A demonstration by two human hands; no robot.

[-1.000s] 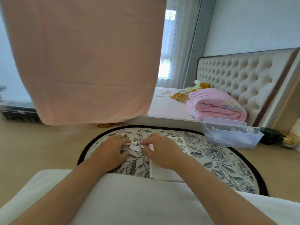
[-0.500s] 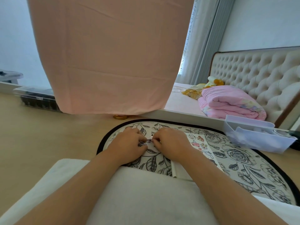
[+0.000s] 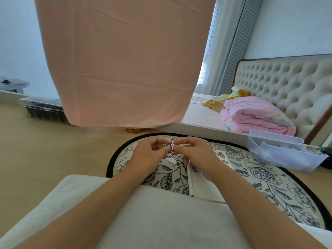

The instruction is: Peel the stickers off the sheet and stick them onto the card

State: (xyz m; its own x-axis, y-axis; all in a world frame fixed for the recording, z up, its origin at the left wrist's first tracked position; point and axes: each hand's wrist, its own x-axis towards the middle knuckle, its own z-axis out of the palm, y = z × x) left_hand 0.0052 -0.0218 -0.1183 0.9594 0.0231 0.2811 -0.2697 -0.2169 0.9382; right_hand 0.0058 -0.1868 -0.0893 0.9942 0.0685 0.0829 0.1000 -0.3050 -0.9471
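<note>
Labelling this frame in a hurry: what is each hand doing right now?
Left hand: pinches the sticker, fingers curled.
Right hand: pinches the same sticker from the other side.

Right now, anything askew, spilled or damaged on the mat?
Nothing spilled or damaged. Left hand and right hand pinch a small sticker above the floral mat. Only oddity: a small white scrap just below it, possibly peeled backing. I cannot tell whether it lies on the mat or hangs.
</note>
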